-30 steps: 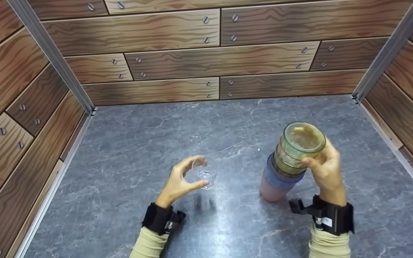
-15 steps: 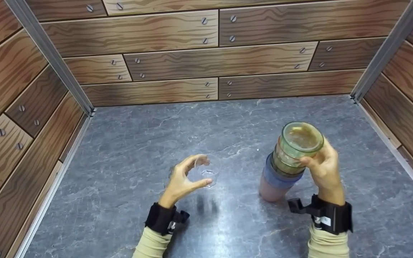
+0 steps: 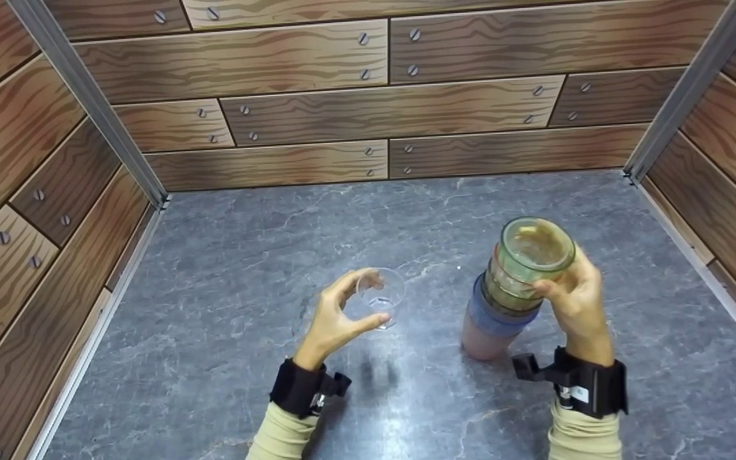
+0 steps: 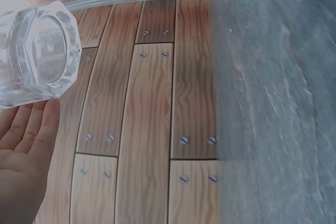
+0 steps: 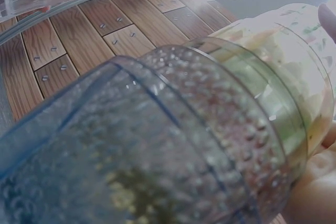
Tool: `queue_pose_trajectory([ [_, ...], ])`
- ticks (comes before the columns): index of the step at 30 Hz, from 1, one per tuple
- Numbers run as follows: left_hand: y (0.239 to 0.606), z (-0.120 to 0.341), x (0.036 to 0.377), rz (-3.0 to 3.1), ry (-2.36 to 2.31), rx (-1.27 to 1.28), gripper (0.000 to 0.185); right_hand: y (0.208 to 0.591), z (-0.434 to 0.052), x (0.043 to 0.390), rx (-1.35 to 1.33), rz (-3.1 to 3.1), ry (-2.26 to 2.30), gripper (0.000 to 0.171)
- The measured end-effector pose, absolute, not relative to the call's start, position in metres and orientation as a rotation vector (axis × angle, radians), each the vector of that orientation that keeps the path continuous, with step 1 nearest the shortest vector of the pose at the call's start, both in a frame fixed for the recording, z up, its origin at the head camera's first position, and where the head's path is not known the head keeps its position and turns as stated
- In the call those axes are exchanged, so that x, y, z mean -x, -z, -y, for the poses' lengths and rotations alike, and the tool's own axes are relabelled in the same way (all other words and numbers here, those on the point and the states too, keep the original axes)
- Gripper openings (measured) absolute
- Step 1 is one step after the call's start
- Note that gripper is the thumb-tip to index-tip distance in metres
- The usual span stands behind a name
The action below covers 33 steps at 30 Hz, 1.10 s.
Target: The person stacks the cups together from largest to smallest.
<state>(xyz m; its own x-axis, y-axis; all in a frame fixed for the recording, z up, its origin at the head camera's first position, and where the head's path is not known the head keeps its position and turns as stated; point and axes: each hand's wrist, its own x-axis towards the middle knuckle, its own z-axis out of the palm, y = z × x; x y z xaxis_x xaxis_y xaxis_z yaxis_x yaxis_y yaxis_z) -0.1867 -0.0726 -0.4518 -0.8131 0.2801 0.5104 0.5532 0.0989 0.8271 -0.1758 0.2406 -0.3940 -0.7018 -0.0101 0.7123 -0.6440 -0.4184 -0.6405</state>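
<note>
A small clear glass cup [image 3: 381, 298] sits pinched between the thumb and curled fingers of the left hand [image 3: 336, 319], held just above the grey stone-patterned bench [image 3: 278, 255]. Near it, to the right, a leaning stack of nested tumblers [image 3: 512, 287] rests its pinkish base on the bench, a green one at the top and a blue one lower down. The right hand [image 3: 575, 300] grips the stack's upper part. Wood-plank walls [image 3: 317, 115] enclose the bench.

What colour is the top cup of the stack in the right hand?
Translucent green: the top cup of the stack, gripped by the right hand, shows best in the head view.
</note>
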Motion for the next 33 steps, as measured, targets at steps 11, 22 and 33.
queue_pose_trajectory([
  [11,0.442,0.059,0.186,2.064,1.801,0.877,0.062,0.395,-0.241,0.176,-0.933,1.368,-2.157,0.061],
  [22,0.429,0.046,0.182,2.039,1.786,0.835,0.063,0.394,-0.241,0.176,-0.919,1.377,-2.161,0.060],
  [33,0.418,0.036,0.180,2.033,1.764,0.827,0.061,0.394,-0.242,0.177,-0.938,1.406,-2.143,0.062],
])
